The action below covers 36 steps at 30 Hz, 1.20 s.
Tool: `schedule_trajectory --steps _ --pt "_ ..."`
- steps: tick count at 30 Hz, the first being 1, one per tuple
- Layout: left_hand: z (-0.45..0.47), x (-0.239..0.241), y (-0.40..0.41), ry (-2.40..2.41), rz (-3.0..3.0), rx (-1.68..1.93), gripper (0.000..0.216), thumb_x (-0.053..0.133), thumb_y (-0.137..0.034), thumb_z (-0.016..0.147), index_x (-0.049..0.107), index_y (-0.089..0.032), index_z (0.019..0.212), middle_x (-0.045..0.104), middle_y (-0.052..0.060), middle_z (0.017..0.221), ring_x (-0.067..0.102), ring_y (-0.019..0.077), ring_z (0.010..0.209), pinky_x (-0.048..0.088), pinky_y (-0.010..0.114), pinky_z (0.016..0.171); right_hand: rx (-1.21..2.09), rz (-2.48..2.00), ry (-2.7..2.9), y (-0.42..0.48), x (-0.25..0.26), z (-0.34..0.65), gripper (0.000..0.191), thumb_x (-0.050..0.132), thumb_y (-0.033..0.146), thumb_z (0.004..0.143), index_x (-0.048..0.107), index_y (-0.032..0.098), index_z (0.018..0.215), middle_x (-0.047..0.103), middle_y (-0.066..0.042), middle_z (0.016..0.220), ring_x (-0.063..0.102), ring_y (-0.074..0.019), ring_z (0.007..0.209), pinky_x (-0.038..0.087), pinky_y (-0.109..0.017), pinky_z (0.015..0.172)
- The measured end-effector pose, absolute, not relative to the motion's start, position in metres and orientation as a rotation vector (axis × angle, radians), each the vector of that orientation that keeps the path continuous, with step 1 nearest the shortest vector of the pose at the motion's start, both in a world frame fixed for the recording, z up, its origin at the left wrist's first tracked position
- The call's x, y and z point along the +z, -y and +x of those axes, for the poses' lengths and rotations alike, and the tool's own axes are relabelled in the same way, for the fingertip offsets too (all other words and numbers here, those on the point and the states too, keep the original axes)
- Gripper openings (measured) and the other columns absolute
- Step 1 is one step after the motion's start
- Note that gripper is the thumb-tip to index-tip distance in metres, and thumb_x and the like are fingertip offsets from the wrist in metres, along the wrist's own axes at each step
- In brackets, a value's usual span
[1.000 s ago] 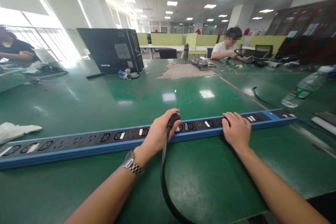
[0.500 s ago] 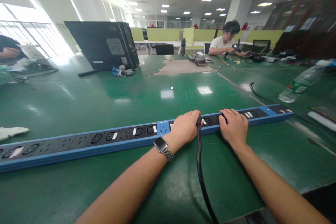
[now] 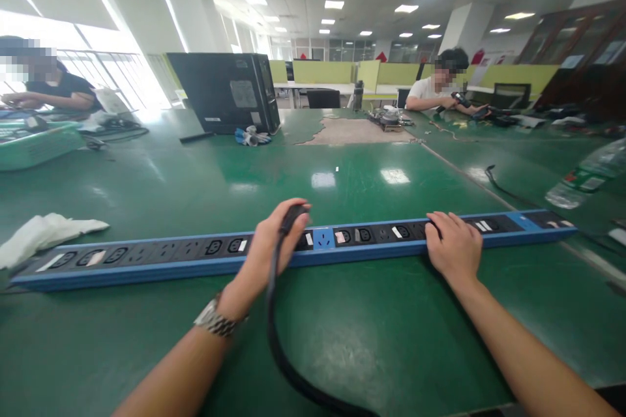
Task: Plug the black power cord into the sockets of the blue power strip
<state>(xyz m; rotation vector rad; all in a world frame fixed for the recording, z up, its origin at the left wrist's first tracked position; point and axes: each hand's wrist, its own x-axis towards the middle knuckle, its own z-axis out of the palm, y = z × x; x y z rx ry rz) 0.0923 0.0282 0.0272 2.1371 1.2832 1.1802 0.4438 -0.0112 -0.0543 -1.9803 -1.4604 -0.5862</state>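
A long blue-and-black power strip (image 3: pixel 372 249) lies across the green table. My left hand (image 3: pixel 274 241) is closed around the plug (image 3: pixel 293 214) of a thick black cable (image 3: pixel 272 313), held above the strip's sockets and apart from them. The cable curves down from that hand toward the bottom edge. Further right, my right hand (image 3: pixel 454 249) grips the strip, fingers curled over its top. Something dark shows beside its thumb, but I cannot make out what it is. Several sockets carry small white labels.
Behind the strip stand a black computer case (image 3: pixel 227 94) and a pair of gloves (image 3: pixel 252 136). A plastic bottle (image 3: pixel 584 176) is at right, a white cloth (image 3: pixel 46 238) and green basket (image 3: pixel 42 148) at left. Two people (image 3: pixel 435 88) sit across the table.
My left hand has moved left with the plug, from against the sockets to above the strip. My right hand keeps its place on the strip. The view has shifted left.
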Motion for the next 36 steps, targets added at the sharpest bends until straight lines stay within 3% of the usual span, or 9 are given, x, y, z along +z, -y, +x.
schedule_trajectory --steps 3,7,14,18,25,29,36 --pt "0.015 0.011 -0.027 -1.67 2.198 1.04 0.047 0.046 -0.055 0.09 0.06 -0.019 0.116 0.075 0.01 0.106 0.072 0.0253 0.092 0.056 0.037 0.085 -0.586 -1.98 1.464 0.011 -0.055 0.444 0.041 0.039 0.036 0.094 0.071 0.019 0.112 0.07 -0.008 0.123 0.055 -0.0273 0.122 0.034 -0.046 0.102" --pt "-0.02 0.005 -0.03 -1.585 2.373 0.846 0.05 0.043 -0.059 0.09 0.062 -0.019 0.114 0.075 0.01 0.104 0.072 0.0255 0.092 0.056 0.037 0.088 -0.591 -1.976 1.458 0.011 -0.055 0.444 0.04 0.04 0.035 0.094 0.071 0.018 0.112 0.07 -0.009 0.123 0.055 -0.0274 0.123 0.035 -0.046 0.103" --pt "-0.003 0.019 -0.03 -1.409 2.583 0.661 0.049 0.045 -0.054 0.093 0.06 -0.02 0.125 0.071 0.01 0.12 0.069 0.0264 0.106 0.053 0.038 0.095 -0.611 -1.965 1.475 0.012 -0.056 0.445 0.039 0.041 0.034 0.094 0.071 0.018 0.113 0.07 -0.009 0.123 0.056 -0.0281 0.122 0.036 -0.047 0.102" --pt "-0.003 0.011 -0.032 -1.38 2.614 0.657 0.045 0.046 -0.051 0.093 0.063 -0.021 0.121 0.073 0.009 0.115 0.069 0.0268 0.107 0.052 0.041 0.097 -0.62 -1.961 1.477 0.011 -0.057 0.446 0.04 0.04 0.034 0.094 0.071 0.018 0.112 0.07 -0.009 0.123 0.056 -0.0279 0.122 0.035 -0.047 0.102" --pt "0.027 0.01 -0.02 -1.469 2.312 1.185 0.039 0.047 -0.05 0.094 0.058 -0.023 0.119 0.073 0.007 0.113 0.071 0.022 0.1 0.055 0.032 0.088 -0.603 -1.987 1.475 0.011 -0.055 0.445 0.041 0.039 0.035 0.094 0.072 0.018 0.113 0.07 -0.008 0.123 0.055 -0.0273 0.123 0.034 -0.046 0.103" --pt "0.075 0.012 -0.022 -1.258 2.416 0.951 0.035 0.046 -0.046 0.096 0.058 -0.022 0.119 0.074 0.006 0.106 0.071 0.021 0.094 0.055 0.031 0.084 -0.595 -1.992 1.461 0.011 -0.054 0.444 0.041 0.039 0.035 0.094 0.072 0.018 0.113 0.07 -0.008 0.123 0.055 -0.027 0.123 0.033 -0.045 0.103" --pt "0.112 0.012 -0.031 -1.297 2.523 0.751 0.029 0.043 -0.042 0.098 0.059 -0.023 0.112 0.074 0.006 0.097 0.071 0.023 0.087 0.054 0.033 0.079 -0.584 -1.984 1.456 0.011 -0.054 0.443 0.041 0.039 0.035 0.094 0.071 0.019 0.113 0.07 -0.008 0.123 0.054 -0.0263 0.123 0.031 -0.044 0.103"
